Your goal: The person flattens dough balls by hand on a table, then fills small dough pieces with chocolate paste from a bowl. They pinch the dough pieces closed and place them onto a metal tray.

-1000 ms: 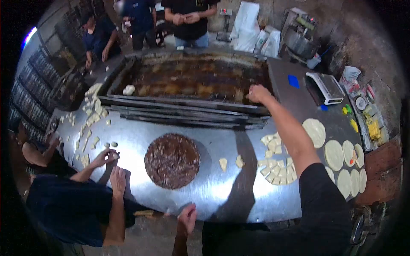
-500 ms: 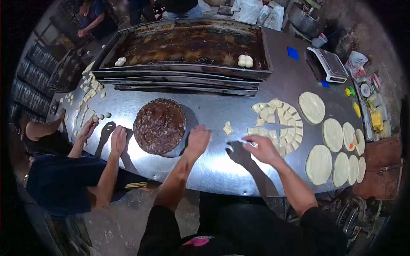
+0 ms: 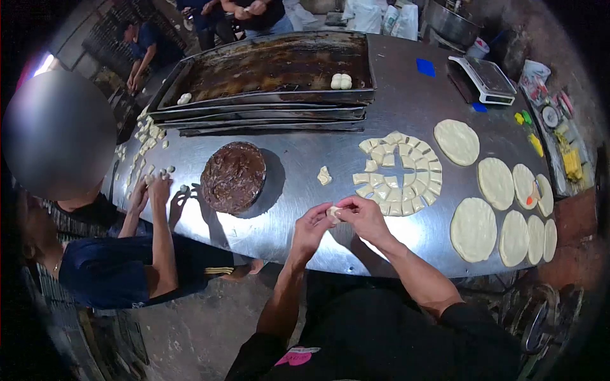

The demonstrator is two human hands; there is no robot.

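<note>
My left hand (image 3: 309,230) and my right hand (image 3: 363,218) meet above the near side of the metal table, fingers pinched around a small piece of pale dough (image 3: 332,214). Just beyond them a loose dough scrap (image 3: 325,176) lies on the steel. To the right is a round of dough cut into many small pieces (image 3: 416,184), with gaps in its middle. A bowl heaped with a glossy brown filling (image 3: 234,178) stands to the left of my hands.
Stacked dark baking trays (image 3: 267,105) stand at the back, the top one holding dough-ball clusters (image 3: 341,81). Flat dough rounds (image 3: 474,230) lie at right, below a scale (image 3: 486,79). At left a co-worker (image 3: 108,267) handles dough beside scattered pieces (image 3: 149,133).
My left hand has left the side of the bowl and my right hand has come leftward from the cut dough. They now meet on one dough piece. The view has shifted slightly.
</note>
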